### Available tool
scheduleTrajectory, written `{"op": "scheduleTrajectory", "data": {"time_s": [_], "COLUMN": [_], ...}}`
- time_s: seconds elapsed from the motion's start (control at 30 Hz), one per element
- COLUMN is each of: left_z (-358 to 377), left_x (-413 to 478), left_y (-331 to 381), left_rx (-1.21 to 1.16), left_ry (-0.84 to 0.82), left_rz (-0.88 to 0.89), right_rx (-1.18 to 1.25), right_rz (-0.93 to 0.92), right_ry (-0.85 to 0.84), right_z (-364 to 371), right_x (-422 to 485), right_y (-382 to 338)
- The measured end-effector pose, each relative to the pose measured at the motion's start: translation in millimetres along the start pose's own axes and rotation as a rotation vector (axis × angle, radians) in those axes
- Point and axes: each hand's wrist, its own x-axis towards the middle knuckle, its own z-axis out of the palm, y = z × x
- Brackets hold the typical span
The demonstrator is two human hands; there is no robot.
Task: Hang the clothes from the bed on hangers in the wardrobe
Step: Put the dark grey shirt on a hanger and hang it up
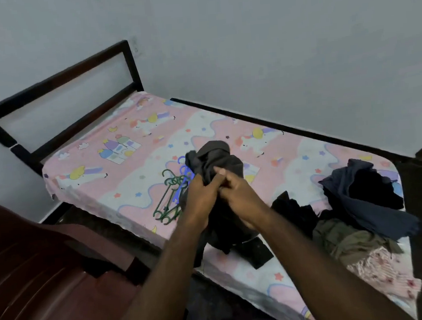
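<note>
– Grey garment [214, 161], where is it?
– Bunched above the bed [129, 172], gripped by both the left hand [200, 194] and the right hand [241, 195]; hangers [173, 181] lie just beside it.

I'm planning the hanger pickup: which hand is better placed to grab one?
Probably the left hand: the hangers lie just beside it, while the right hand, also gripping the dark garment, sits farther away.

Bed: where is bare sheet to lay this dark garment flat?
Widest free patch: the sheet between the headboard and the hangers. A smaller one lies along the wall side, between the held garment and the clothes pile. The foot end is crowded with that pile.
</note>
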Motion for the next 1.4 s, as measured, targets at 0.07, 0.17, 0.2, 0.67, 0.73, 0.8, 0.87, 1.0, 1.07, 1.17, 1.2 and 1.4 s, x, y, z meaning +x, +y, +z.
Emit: {"op": "scheduleTrajectory", "data": {"time_s": [0.07, 0.17, 0.2, 0.67, 0.73, 0.8, 0.87, 1.0, 1.07, 1.17, 1.2, 1.4], "left_z": [-5, -4, -1, 86, 100, 117, 131, 152, 158, 161, 161, 169], "left_x": [-1, 0, 1, 38, 50, 66, 83, 102, 104, 102, 102, 108], "left_y": [-19, -43, -51, -128, -141, -153, -165, -189, -203, -220, -226, -242], "left_rx": [-0.059, -0.055, -0.044, 0.447, 0.544, 0.658, 0.717, 0.743, 0.732, 0.688, 0.671, 0.664], "left_ry": [0.108, 0.167, 0.163, -0.118, -0.136, -0.157, -0.152, -0.137, -0.162, -0.168, -0.158, -0.111], "left_rz": [-0.095, -0.170, -0.179, -0.271, -0.269, -0.246, -0.237, -0.259, -0.279, -0.326, -0.339, -0.371], "right_rx": [0.018, 0.038, 0.023, -0.249, -0.410, -0.646, -0.937, -1.362, -1.496, -1.534, -1.515, -1.497], "right_rz": [0.065, 0.143, 0.167, 0.603, 0.577, 0.564, 0.584, 0.507, 0.428, 0.380, 0.405, 0.603], "right_ry": [-0.039, 0.000, 0.029, 0.373, 0.300, 0.158, -0.028, -0.221, -0.254, -0.268, -0.259, -0.469], "right_z": [0, -8, -12, -190, -208, -230, -251, -281, -291, -304, -311, -336], "right_x": [-8, -17, -21, 0, 7, 19, 32, 73, 99, 142, 156, 154], "right_y": [18, 41, 47, 170, 186, 208, 233, 268, 279, 288, 292, 334]}}
